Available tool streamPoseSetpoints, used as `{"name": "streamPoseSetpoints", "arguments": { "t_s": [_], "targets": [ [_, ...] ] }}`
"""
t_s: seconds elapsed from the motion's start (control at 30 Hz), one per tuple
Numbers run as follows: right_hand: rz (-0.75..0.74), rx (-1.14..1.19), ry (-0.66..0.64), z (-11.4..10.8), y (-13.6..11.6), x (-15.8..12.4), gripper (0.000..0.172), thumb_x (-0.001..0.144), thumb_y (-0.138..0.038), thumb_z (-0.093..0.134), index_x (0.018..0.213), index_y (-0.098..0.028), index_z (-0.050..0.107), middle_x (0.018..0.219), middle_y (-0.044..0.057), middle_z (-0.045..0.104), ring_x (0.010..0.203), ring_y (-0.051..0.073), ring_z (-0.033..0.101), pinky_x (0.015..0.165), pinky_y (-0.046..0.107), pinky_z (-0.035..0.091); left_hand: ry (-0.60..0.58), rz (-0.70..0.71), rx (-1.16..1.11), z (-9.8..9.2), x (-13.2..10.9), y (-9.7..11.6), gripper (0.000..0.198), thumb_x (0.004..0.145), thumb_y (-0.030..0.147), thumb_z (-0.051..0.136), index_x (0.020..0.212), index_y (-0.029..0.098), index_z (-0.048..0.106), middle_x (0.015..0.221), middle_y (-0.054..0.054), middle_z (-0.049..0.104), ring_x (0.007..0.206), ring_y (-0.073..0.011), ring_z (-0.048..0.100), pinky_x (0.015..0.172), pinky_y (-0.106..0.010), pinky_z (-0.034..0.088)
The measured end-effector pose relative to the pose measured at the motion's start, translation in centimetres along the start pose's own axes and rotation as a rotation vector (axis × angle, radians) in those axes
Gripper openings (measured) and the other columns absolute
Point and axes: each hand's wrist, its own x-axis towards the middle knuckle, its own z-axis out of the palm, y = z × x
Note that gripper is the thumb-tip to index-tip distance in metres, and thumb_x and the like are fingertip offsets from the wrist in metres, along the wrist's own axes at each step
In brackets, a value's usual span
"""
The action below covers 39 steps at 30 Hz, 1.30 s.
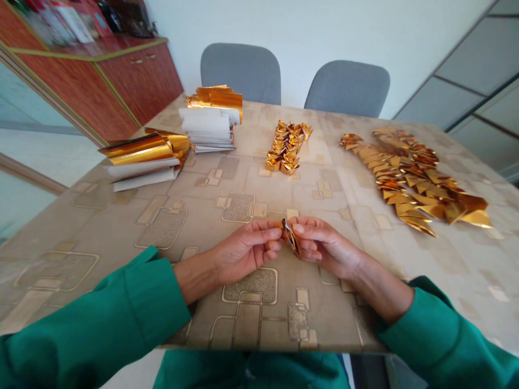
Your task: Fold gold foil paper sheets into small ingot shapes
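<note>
While a small gold foil piece (291, 236) is being held above the counter (101, 216) | it is being pinched between the left hand (247, 249) and the right hand (324, 246), both clenched on it | tearing is being risked if pressed too strongly, and dropping if the pinch is loosened

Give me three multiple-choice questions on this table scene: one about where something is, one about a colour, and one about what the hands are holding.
1. Where do the folded gold foil pieces lie?
A) On a grey chair
B) On the patterned tablecloth
C) On the wooden cabinet

2. What colour are the person's sleeves?
A) Red
B) White
C) Green

3. What do the left hand and right hand hold?
A) One small folded gold foil piece
B) Nothing
C) A stack of white paper

1 B: they rest on the tablecloth beyond the hands.
2 C: both sleeves show green.
3 A: the fingertips of both hands pinch it.
</note>
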Motion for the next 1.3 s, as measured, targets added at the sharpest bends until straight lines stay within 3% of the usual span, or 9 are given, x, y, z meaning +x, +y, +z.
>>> {"name": "streamPoseSetpoints", "arguments": {
  "t_s": [0.27, 0.4, 0.63, 0.87, 1.3],
  "targets": [
    [0.029, 0.042, -0.019, 0.1, 0.2, 0.2, 0.024, 0.080, -0.030, 0.072, 0.074, -0.017, 0.053, 0.047, -0.011, 0.035, 0.041, 0.004, 0.022, 0.042, 0.019, 0.017, 0.010, -0.024, -0.173, 0.7, -0.2, 0.1, 0.012, 0.073, 0.000, 0.070, 0.081, 0.007, 0.066, 0.062, 0.003, 0.057, 0.048, -0.0016, 0.053, 0.044, -0.009, 0.042],
    [0.016, 0.050, 0.000, 0.1, 0.4, 0.4, 0.025, 0.082, -0.029, 0.071, 0.071, -0.017, 0.052, 0.048, -0.011, 0.033, 0.043, 0.005, 0.020, 0.044, 0.021, 0.016, 0.003, -0.024, -0.194, 0.9, -0.4, 0.2, 0.020, 0.073, -0.001, 0.063, 0.089, 0.012, 0.066, 0.062, 0.003, 0.055, 0.047, -0.0026, 0.049, 0.046, -0.013, 0.041],
    [-0.021, 0.065, 0.013, 0.0, 0.5, 0.5, 0.022, 0.084, -0.027, 0.069, 0.071, -0.016, 0.054, 0.050, -0.009, 0.037, 0.045, 0.006, 0.025, 0.046, 0.022, 0.019, 0.031, 0.103, 0.024, 0.8, -0.3, -0.2, 0.028, 0.075, 0.005, 0.070, 0.101, 0.017, 0.063, 0.079, 0.001, 0.062, 0.061, -0.0054, 0.056, 0.056, -0.016, 0.044],
    [-0.009, 0.067, -0.017, 0.4, 0.9, 0.3, 0.018, 0.087, -0.026, 0.065, 0.075, -0.016, 0.056, 0.052, -0.009, 0.039, 0.046, 0.006, 0.024, 0.047, 0.023, 0.018, 0.140, 0.297, 0.354, 1.2, -0.5, -0.6, 0.028, 0.073, 0.015, 0.073, 0.096, 0.018, 0.057, 0.074, 0.003, 0.062, 0.058, -0.0062, 0.053, 0.055, -0.018, 0.044],
    [0.011, -0.016, -0.003, 0.8, 1.0, 0.1, 0.019, 0.086, -0.030, 0.065, 0.079, -0.016, 0.055, 0.053, -0.008, 0.043, 0.047, 0.006, 0.028, 0.049, 0.024, 0.018, 0.232, 0.370, 0.585, 1.8, -0.8, -0.8, 0.020, 0.074, 0.020, 0.067, 0.090, 0.019, 0.056, 0.070, 0.004, 0.057, 0.056, -0.0079, 0.051, 0.050, -0.020, 0.043]
  ]
}}
